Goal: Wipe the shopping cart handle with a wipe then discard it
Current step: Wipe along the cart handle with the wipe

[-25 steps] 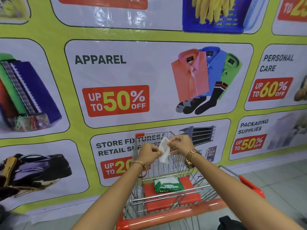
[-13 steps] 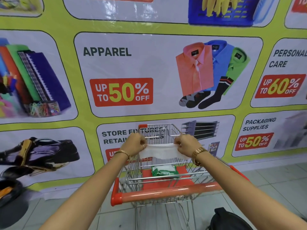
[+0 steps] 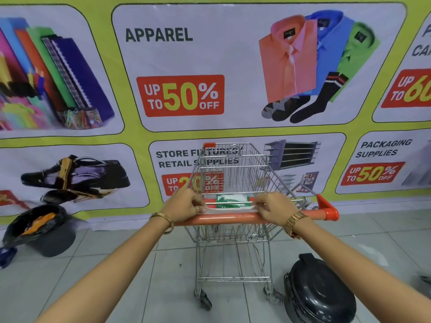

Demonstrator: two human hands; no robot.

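Note:
A wire shopping cart [image 3: 233,173] stands in front of me with its orange handle [image 3: 224,218] running left to right. A white wipe [image 3: 229,209] is stretched flat along the top of the handle. My left hand [image 3: 185,207] pinches the wipe's left end and my right hand [image 3: 275,207] pinches its right end, both resting on the handle. A green wipe pack [image 3: 229,199] lies on the cart's child seat just behind the handle.
A black bin [image 3: 44,231] lined with a black bag and holding orange scraps stands on the floor at the left. A dark round lid [image 3: 321,292] lies on the tiles at the lower right beside the cart's wheel. A printed banner covers the wall [image 3: 210,66] behind.
The wipe went from bunched between my hands to spread wide, and both hands came down with it onto the handle. The view dropped, showing the bin and lid.

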